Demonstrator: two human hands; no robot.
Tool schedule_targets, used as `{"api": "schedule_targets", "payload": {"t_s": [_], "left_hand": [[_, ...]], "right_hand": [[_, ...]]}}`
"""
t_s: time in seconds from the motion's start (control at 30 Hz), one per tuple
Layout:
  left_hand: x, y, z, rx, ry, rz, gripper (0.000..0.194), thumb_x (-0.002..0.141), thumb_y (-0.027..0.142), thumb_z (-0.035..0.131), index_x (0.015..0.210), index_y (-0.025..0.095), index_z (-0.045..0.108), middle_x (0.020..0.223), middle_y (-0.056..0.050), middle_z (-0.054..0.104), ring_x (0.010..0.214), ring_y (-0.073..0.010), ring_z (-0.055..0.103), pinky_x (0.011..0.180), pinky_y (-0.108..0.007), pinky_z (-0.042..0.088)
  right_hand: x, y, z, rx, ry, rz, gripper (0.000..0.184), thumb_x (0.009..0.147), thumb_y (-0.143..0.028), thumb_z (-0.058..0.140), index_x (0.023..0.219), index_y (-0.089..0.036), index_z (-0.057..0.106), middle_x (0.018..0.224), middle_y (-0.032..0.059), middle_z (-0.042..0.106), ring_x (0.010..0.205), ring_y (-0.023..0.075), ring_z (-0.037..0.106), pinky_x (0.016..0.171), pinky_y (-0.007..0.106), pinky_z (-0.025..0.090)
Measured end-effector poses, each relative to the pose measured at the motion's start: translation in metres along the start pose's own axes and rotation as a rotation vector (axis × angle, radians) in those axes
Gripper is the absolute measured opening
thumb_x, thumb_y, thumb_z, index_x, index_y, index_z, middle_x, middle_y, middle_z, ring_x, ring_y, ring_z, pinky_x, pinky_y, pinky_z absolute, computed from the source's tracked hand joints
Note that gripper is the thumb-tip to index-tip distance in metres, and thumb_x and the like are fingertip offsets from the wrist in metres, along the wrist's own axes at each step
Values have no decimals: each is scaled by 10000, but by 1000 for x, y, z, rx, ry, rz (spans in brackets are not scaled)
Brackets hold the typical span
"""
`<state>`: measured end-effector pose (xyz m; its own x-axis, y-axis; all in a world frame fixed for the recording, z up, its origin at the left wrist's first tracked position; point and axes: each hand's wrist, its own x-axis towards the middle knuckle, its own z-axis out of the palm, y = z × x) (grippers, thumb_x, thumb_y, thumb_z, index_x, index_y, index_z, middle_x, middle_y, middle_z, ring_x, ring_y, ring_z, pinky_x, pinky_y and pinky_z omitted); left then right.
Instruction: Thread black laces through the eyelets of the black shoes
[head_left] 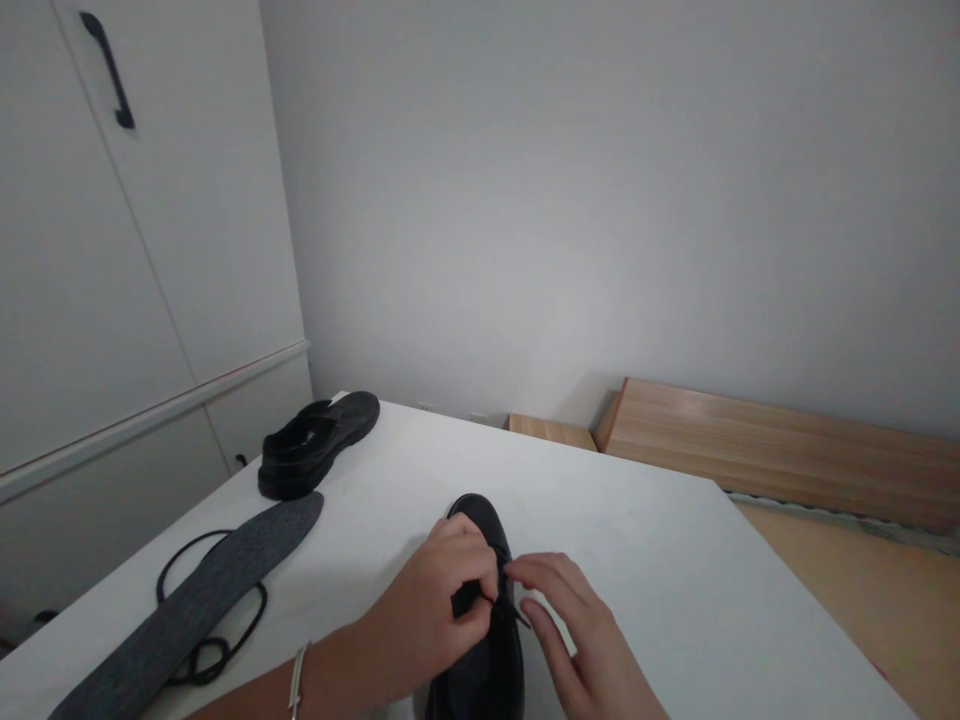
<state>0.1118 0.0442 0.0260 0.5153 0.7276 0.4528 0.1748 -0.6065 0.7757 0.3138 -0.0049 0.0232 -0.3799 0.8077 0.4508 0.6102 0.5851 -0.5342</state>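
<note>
A black shoe (480, 670) stands on the white table in front of me, its toe pointing away. My left hand (442, 585) reaches across its upper, thumb and forefinger pinched together on a thin black shoelace (517, 613). The lace's free end sticks out to the right of the shoe. Close by on that side is my right hand (577, 625), thumb and fingers apart, with the fingertips at the shoe's edge beside the lace. I see nothing held in it. My left hand covers part of the eyelets and the shoe's opening.
Another black shoe (319, 440) sits at the table's far left corner. A grey insole (217, 590) lies at the left over a loose black lace (251, 625). White cabinets (172, 200) rise on the left. Beyond the white table (637, 530) are wooden furniture (750, 430) and the wall.
</note>
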Motion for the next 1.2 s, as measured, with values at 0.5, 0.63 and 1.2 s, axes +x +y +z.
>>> {"api": "schedule_targets", "payload": {"t_s": [0.5,0.63,1.2], "left_hand": [[-10,-12,19,641,103,524,284,1065,118,412,841,159,582,789,-21,606,814,-204,483,820,-368,390],[-13,-16,18,665,116,551,295,1078,139,408,857,155,603,783,-19,616,831,-202,504,836,-360,399],[-29,-12,7,800,184,518,260,912,37,523,681,156,544,685,-13,542,718,-198,464,656,-367,379]], "right_hand": [[31,16,15,590,-88,451,231,866,-381,667,809,-180,764,717,32,725,666,182,644,625,275,499],[35,16,11,583,-116,427,222,854,-371,678,777,-178,758,655,15,696,614,165,625,586,260,487],[31,7,24,98,128,124,187,746,-31,480,733,-208,538,704,-13,509,668,169,513,614,266,368]]}}
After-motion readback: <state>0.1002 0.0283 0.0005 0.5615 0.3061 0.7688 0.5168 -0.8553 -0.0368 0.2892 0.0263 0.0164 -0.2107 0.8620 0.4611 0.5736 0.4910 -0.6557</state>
